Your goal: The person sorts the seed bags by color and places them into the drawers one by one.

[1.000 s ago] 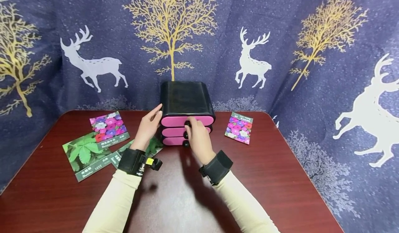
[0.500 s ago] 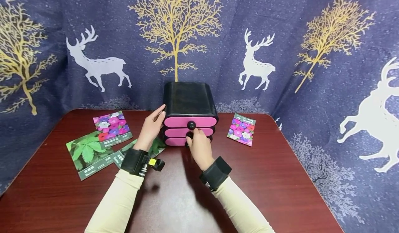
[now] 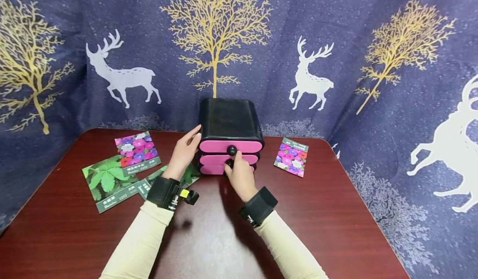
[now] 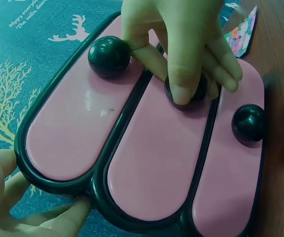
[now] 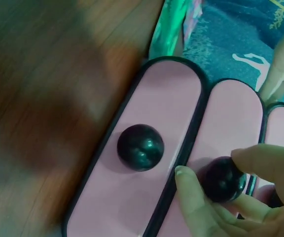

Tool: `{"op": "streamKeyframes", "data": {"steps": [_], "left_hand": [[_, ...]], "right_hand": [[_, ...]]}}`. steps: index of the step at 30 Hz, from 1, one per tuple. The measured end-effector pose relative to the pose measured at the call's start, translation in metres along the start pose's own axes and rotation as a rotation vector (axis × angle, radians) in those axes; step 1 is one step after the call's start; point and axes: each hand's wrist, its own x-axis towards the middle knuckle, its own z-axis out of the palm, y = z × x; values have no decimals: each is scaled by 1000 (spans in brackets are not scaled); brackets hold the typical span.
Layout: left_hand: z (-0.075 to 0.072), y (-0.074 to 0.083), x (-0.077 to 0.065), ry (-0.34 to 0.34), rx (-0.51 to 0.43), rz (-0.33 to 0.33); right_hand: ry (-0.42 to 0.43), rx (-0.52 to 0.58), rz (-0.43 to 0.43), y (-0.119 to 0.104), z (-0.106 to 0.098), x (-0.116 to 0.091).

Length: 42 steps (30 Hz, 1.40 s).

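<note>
A small black cabinet (image 3: 229,117) with three pink-fronted drawers stands at the back middle of the table in the head view. My right hand (image 3: 242,177) pinches the round black knob (image 5: 223,180) of the middle drawer (image 3: 210,159) between thumb and fingers. All three drawer fronts sit about flush with the cabinet. Just above my right fingers is the top drawer's knob (image 3: 231,150); the bottom drawer's knob (image 5: 140,147) shows bare in the right wrist view. My left hand (image 3: 183,154) rests against the cabinet's left side, its fingers extended, partly seen in the left wrist view.
Flat printed packets lie to the left: one with pink flowers (image 3: 138,152), one with a green leaf (image 3: 108,179), and another partly under my left wrist. A flower packet (image 3: 292,158) lies right of the cabinet. A blue curtain (image 3: 257,63) hangs behind the table (image 3: 328,221).
My right hand has moved down from the top drawer's knob to the middle drawer's knob. My left hand stays against the cabinet side. The head view has shifted slightly.
</note>
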Motion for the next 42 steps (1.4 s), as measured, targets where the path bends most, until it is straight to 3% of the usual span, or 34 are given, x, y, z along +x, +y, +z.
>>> {"op": "streamKeyframes", "data": {"steps": [8, 18, 32, 39, 42], "left_hand": [[-1, 1, 0, 10, 14, 13], [-2, -7, 0, 24, 47, 36], [-1, -7, 3, 17, 42, 43], [2, 18, -14, 5, 32, 18], [0, 20, -13, 20, 35, 28]], "right_hand": [[-72, -67, -43, -1, -10, -14], [-91, -82, -63, -7, -19, -39], [-47, -180, -67, -9, -26, -75], [-37, -202, -50, -14, -29, -93], [-36, -203, -51, -14, -29, -97]]}}
